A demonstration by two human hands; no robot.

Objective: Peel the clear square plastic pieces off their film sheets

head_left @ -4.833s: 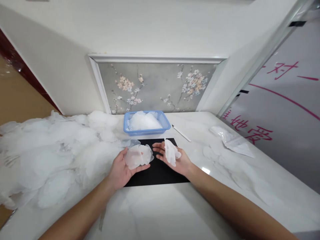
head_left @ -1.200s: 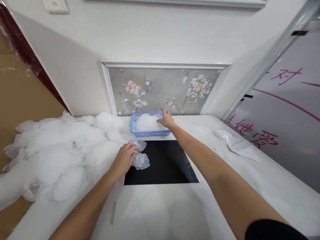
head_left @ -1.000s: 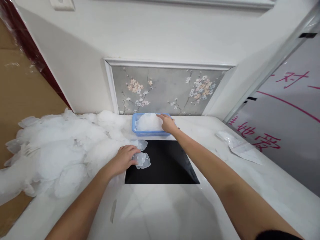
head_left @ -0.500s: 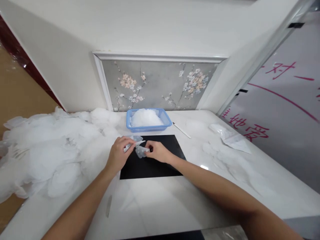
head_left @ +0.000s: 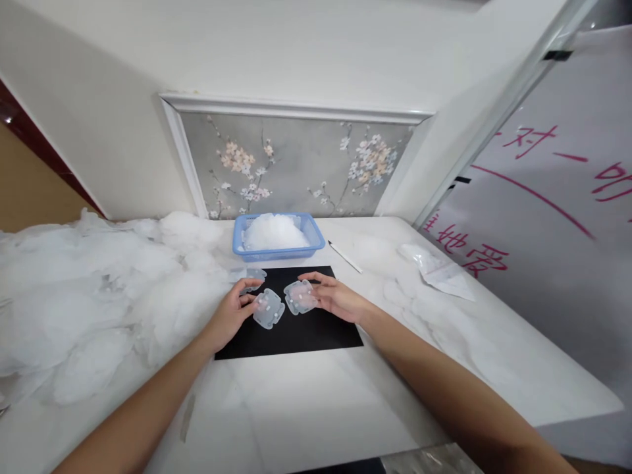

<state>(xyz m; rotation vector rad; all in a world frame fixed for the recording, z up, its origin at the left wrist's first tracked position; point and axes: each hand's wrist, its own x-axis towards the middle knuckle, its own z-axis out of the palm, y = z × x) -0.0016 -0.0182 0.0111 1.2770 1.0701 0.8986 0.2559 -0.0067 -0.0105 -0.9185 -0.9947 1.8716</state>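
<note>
Your left hand pinches one clear piece, right hand a second piece. Basket near table's back edge: part-filled. Large pile, left edge: seems left to handle.

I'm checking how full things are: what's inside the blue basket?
The blue basket holds a heap of whitish pieces. The heap hides most of the basket's floor; anything underneath cannot be seen.

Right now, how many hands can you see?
2: the left hand, touching one clear piece, and the right hand, touching another clear piece, both at the black mat.
</note>
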